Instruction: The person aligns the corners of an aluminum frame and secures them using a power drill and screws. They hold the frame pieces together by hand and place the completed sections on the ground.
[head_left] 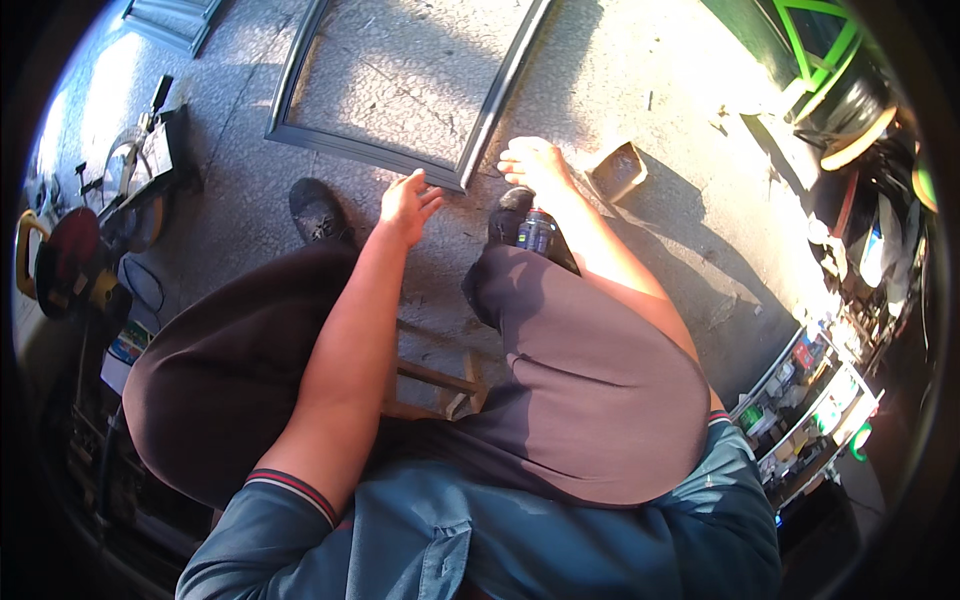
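Note:
A dark grey rectangular frame [365, 152] lies on the speckled floor ahead of my feet. My left hand [403, 210] hovers just short of its near edge, fingers spread and nothing in them. Close to the frame's near right corner, my right hand [536, 163] has its fingers stretched out and looks bare, above my right shoe [514, 202]. Beside that shoe stands a small clear bottle or jar [535, 232] with a dark lid, partly hidden by my knee and forearm.
An open cardboard box [617, 172] sits right of my right hand. A power saw with a red disc [78, 245] and other machinery [150, 165] stand at left. At right are a cluttered wire rack [815, 415] and a green metal frame [822, 65]. Wooden stool bars [440, 376] show between my legs.

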